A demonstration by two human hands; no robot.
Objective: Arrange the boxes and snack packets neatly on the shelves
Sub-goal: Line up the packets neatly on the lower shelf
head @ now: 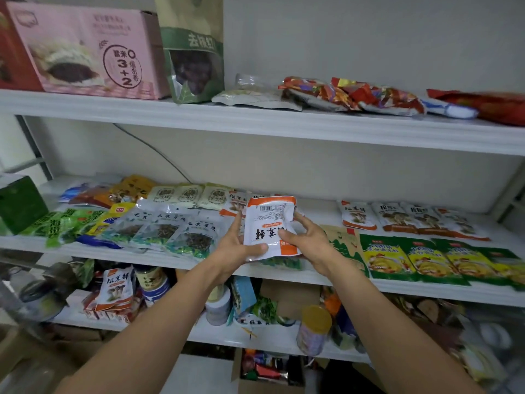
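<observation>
A white and orange snack packet (268,223) is held upside down over the middle shelf (170,258). My left hand (237,248) grips its left edge, thumb across the lower front. My right hand (308,237) pinches its right side with thumb and fingers. Flat on the middle shelf lie rows of packets: clear ones with dark contents (162,228), matching white and orange ones (358,216), and green and yellow ones (426,258). On the top shelf stand a pink box (88,49) and a green and brown pouch (193,49).
Crumpled red foil packets (352,93) lie on the top shelf at the right. A green box (20,204) sits at the middle shelf's left end. The lower shelf holds jars (314,329), packets and cartons crowded together. A cardboard box (267,373) stands on the floor.
</observation>
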